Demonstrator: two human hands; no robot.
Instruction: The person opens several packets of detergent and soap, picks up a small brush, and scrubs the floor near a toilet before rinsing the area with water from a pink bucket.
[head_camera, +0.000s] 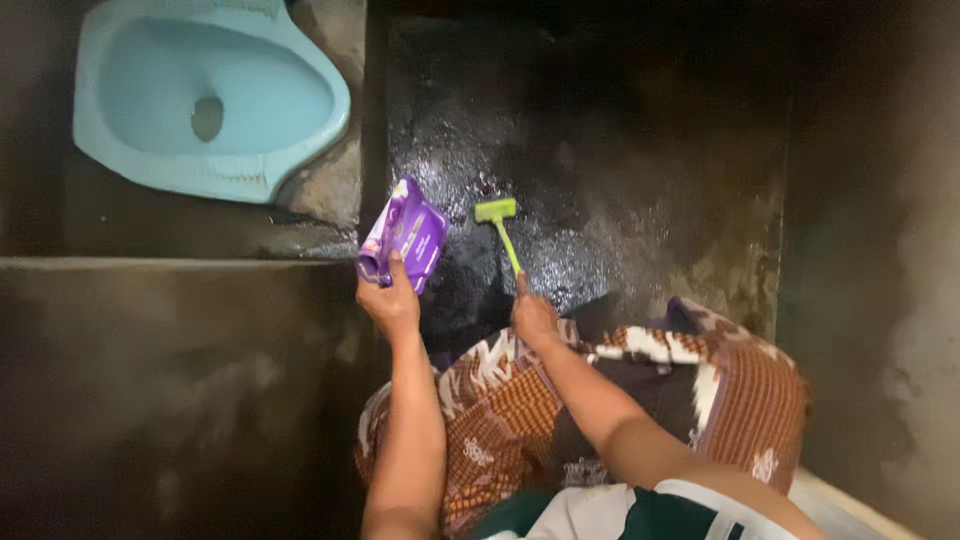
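My left hand (388, 300) grips a purple plastic pouch (404, 238) by its lower edge and holds it tilted over the dark wet floor (600, 180). My right hand (534, 318) is closed on the handle of a small green brush (500, 226). The brush head rests on the wet floor just right of the pouch. Both arms reach forward over my patterned brown wrap (520, 400).
A light blue squat toilet pan (200, 100) is set in a raised concrete step at the upper left. A concrete ledge (170, 300) runs along the left. Dark walls close the right side.
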